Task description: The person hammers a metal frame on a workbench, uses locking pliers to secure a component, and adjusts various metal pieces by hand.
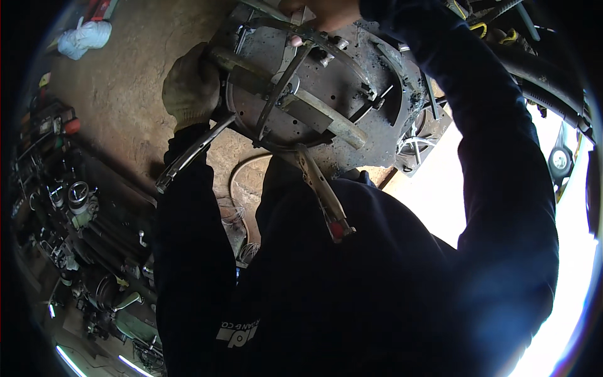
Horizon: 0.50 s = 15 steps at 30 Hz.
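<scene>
My left hand [190, 90], in a worn work glove, is curled at the left end of a long metal bar [301, 103]. This bar lies slantwise across a round frame of bent metal strips [276, 103]. My right hand [330, 14], bare, reaches over the far side of the frame; its fingers close around a flat metal piece [293, 61], with one fingertip showing below the curved strip. Frame and bar rest on a dark steel plate [358, 160] with holes in it. Two locking clamps, one at the left [198, 152] and one nearer me [323, 191], grip its near edge.
Dark machinery and metal parts [94, 232] crowd the left side. A white bundle [85, 39] lies on the brown floor at the far left. A hose [233, 179] loops below the plate. Thick dark hoses [543, 81] run at the right, beside bright light.
</scene>
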{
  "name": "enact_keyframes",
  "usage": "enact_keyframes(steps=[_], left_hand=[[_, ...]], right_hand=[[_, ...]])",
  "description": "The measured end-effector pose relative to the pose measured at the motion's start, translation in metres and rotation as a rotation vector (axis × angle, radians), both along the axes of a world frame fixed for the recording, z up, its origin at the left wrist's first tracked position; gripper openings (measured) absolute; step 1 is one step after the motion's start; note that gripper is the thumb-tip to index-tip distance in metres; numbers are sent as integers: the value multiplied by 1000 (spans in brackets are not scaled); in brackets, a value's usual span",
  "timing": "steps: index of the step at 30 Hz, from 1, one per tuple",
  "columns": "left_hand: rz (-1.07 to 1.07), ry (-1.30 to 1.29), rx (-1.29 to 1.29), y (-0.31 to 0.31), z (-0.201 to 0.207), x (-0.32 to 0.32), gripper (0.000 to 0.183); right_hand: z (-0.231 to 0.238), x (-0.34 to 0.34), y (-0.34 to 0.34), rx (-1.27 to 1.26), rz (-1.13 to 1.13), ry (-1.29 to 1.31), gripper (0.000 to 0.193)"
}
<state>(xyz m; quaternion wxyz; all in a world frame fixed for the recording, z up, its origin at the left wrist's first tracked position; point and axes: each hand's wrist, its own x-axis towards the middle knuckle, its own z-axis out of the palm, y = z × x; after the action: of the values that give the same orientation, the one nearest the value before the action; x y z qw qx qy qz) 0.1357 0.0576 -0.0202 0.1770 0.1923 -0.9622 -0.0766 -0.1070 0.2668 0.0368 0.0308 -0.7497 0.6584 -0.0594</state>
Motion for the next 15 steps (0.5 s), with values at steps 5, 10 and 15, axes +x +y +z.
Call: enact_keyframes(steps=[5,10,15], left_hand=[[-12,16,33,2,-1,-3,31],[-36,15,19,-1,0,2,31],[-9,32,-30,7,4,-7,29]], right_hand=[[2,6,24,44,-142,80,39],[-27,57,101,-297,-407,-61,36],[-26,56,118,-206,-510,-100,34]])
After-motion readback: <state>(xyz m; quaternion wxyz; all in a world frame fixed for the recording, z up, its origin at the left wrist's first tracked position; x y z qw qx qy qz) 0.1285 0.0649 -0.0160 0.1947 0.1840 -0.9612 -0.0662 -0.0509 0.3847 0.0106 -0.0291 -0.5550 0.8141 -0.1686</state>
